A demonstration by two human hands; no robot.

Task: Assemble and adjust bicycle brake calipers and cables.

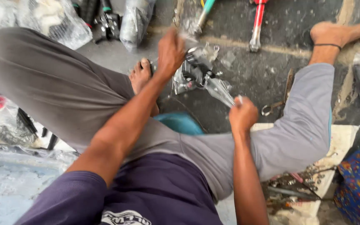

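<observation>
Head view: left hand (171,52) grips the metal part (192,75) from above; right hand (242,116), fisted, pinches its clear plastic wrap (221,91), stretched diagonally between them.

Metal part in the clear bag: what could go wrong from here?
1. The right hand tugs the clear bag while the left hand grips the metal part; the bag may tear suddenly and the part jerk.
2. A bare foot lies right beside the part; if dropped, it could hit the toes.
3. Wrenches lie loose on the floor, a possible trip hazard.
</observation>
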